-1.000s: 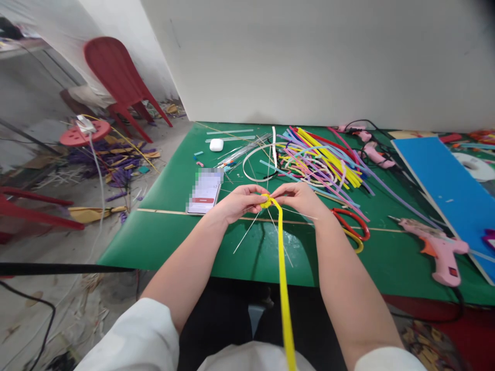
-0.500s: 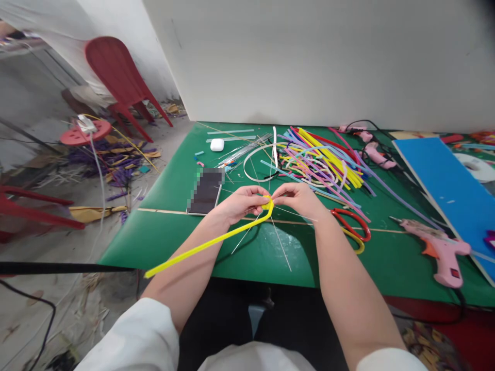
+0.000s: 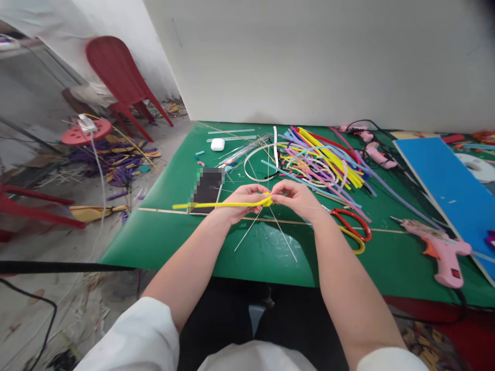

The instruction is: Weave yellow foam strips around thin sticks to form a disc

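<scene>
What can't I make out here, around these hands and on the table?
In the head view:
How the yellow strip and thin rods meet: largely covered by the left hand and right hand.
Most of the scissors' blades: behind the right wrist.
The phone's left side: blurred into blocks; its dark screen shows nothing readable.
The purple object: cut off by the picture's right edge, so unidentifiable.

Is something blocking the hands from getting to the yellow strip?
Nothing visible is. The left hand pinches the yellow strip at its bunched end, and the right hand touches it there too. The scissors lie off to the right, not between.
</scene>
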A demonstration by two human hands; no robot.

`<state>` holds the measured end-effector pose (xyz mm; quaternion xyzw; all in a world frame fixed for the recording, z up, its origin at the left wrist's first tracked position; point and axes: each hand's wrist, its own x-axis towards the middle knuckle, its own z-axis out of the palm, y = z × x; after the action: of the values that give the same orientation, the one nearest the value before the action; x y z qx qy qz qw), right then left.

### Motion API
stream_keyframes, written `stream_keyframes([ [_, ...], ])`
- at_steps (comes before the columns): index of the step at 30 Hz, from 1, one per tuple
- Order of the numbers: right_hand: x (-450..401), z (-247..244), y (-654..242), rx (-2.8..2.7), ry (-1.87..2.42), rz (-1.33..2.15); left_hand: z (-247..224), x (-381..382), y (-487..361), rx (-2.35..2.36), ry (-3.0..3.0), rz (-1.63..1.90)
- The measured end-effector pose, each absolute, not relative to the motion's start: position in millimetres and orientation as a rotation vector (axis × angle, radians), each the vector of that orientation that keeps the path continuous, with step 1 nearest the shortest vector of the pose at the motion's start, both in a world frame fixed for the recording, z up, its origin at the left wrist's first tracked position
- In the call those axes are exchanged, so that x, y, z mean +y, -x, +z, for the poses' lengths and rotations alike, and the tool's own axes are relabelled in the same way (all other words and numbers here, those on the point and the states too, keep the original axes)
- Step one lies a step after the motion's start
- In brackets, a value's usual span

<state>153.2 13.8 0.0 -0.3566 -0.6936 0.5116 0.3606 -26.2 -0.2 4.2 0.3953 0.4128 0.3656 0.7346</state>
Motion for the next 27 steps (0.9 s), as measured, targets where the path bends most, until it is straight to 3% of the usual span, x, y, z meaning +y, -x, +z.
stream_keyframes([
  [27, 14.5, 0.2, -149.3, -1.696, 0.904, 1.368, 2.5, -4.2, 25.0, 0.967, -1.123, 0.856],
])
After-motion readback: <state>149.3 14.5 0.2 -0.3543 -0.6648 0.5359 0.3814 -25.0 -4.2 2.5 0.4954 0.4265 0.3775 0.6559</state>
